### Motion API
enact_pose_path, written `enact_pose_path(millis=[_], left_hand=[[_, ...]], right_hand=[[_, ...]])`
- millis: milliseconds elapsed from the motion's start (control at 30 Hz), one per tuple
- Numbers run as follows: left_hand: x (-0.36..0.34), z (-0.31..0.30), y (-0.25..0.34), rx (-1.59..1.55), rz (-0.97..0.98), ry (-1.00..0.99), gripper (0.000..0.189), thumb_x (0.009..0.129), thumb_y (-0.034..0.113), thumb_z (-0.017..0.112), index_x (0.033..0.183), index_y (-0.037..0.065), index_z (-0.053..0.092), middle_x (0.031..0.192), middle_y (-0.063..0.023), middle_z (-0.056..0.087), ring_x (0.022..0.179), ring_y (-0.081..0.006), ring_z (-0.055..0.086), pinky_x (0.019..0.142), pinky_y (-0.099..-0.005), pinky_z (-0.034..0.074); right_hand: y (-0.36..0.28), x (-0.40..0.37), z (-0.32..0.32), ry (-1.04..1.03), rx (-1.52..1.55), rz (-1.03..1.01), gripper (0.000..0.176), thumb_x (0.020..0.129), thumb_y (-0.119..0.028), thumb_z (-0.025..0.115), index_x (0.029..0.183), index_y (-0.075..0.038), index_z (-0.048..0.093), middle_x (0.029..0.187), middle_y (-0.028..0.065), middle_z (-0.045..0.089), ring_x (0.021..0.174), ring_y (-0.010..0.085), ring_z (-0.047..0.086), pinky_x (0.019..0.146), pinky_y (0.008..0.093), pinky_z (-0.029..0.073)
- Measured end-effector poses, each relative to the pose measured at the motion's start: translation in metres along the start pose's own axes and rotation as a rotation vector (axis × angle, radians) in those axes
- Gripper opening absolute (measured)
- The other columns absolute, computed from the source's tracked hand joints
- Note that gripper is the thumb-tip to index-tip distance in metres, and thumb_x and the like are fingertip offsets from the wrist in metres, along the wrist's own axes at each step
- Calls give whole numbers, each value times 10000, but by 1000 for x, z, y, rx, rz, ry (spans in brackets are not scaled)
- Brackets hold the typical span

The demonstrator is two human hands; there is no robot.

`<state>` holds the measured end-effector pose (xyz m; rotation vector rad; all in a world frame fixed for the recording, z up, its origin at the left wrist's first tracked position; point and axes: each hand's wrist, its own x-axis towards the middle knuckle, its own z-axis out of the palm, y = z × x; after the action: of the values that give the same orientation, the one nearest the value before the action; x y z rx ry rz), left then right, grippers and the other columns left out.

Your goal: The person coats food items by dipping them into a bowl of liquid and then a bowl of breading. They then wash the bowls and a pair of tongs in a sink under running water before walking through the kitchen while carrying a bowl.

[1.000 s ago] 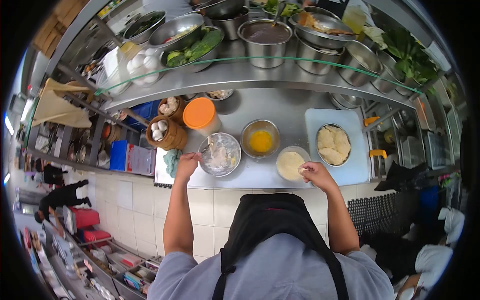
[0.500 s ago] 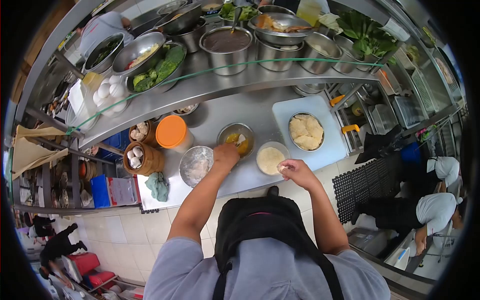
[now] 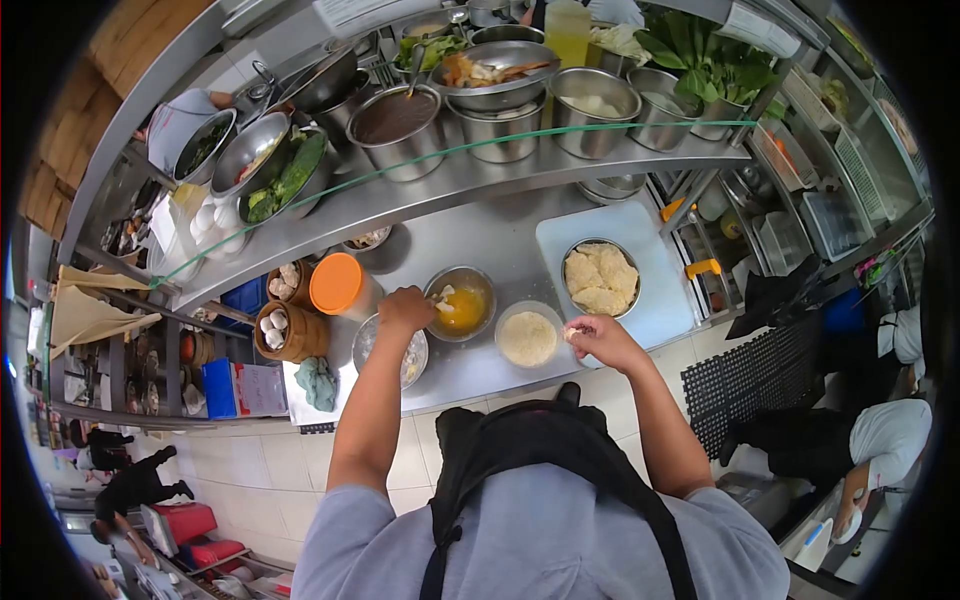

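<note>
My left hand is closed over the gap between the flour bowl and the metal bowl of beaten egg. A pale piece shows by its fingertips at the egg bowl's left rim. Pinched in my right hand is a small pale piece, just right of the bowl of crumbs. Behind that hand, a metal bowl of breaded pieces rests on the white board.
An orange-lidded tub, steamer baskets and a green cloth lie at the left. Overhead, a metal shelf holds several food containers. People stand at the far right and lower left.
My left hand has moved left, out of the egg bowl towards its left rim. The right hand stays beside the crumbs. The camera view has shifted a little.
</note>
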<state>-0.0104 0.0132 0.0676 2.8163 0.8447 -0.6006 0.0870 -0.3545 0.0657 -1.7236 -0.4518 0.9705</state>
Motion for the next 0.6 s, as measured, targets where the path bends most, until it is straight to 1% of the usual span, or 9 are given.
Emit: enact_pose_path(millis=[133, 167, 233, 267, 333, 400, 467, 533, 600], left_hand=[[1, 7, 5, 19, -60, 19, 463, 865, 413, 548, 1109, 43, 679, 1128, -185, 686, 1073, -340, 655, 922, -434, 516], [5, 13, 3, 25, -63, 18, 463, 865, 413, 548, 1109, 43, 679, 1128, -185, 686, 1073, -340, 655, 922, -434, 516], [7, 23, 2, -65, -82, 126, 484, 876, 430, 518, 1105, 35, 679, 1139, -192, 679, 1082, -350, 647, 931, -447, 508], [7, 29, 1, -63, -84, 123, 484, 876, 430, 518, 1105, 35, 679, 1139, -192, 679, 1082, -350, 647, 931, -447, 508], [-3, 28, 5, -181, -69, 125, 513, 885, 451, 493, 1120, 34, 674, 1166, -199, 665, 1099, -363, 635, 947, -461, 497], [-3, 37, 4, -156, -90, 88, 513, 888, 454, 492, 1133, 40, 671, 1166, -202, 664, 1098, -371, 634, 950, -465, 495], [-1, 44, 0, -132, -104, 58, 513, 891, 456, 492, 1146, 47, 669, 1167, -205, 662, 1097, -378, 632, 952, -468, 493], [-6, 51, -3, -202, -10, 227, 493, 893, 456, 501, 1116, 57, 686, 1121, -212, 676, 1052, -386, 650, 925, -472, 508], [-10, 48, -7, -192, -10, 174, 475, 893, 446, 506, 1084, 56, 696, 1084, -213, 685, 1021, -384, 661, 901, -475, 519]], right_hand=[[3, 10, -11, -41, 15, -20, 296, 900, -203, 664, 1069, 39, 646, 770, 34, 636, 650, 96, 588, 632, 255, 499], [2, 11, -13, -55, 9, -22, 271, 896, -172, 650, 1073, 33, 649, 773, 34, 634, 661, 100, 590, 643, 255, 498], [1, 11, -17, -70, 5, -19, 250, 892, -141, 636, 1077, 27, 652, 776, 35, 632, 672, 105, 592, 655, 255, 498], [1, 12, -19, -73, -9, -29, 242, 894, -138, 634, 1074, 24, 653, 776, 35, 632, 674, 105, 592, 653, 256, 497], [3, 15, -22, -84, -21, -35, 235, 896, -134, 632, 1071, 20, 654, 776, 36, 632, 676, 105, 592, 652, 257, 496], [9, 16, -23, -74, 19, -21, 260, 897, -169, 652, 1059, 35, 648, 757, 38, 631, 647, 103, 589, 624, 261, 491], [12, 20, -24, -91, -6, -37, 255, 898, -163, 649, 1060, 34, 648, 759, 39, 632, 650, 104, 592, 628, 263, 496], [14, 18, -25, -102, -29, -39, 251, 899, -158, 645, 1062, 33, 648, 760, 40, 633, 654, 104, 595, 632, 264, 501], [15, 17, -24, -83, 19, -32, 244, 902, -149, 638, 1064, 33, 647, 759, 40, 633, 659, 104, 597, 639, 268, 506]])
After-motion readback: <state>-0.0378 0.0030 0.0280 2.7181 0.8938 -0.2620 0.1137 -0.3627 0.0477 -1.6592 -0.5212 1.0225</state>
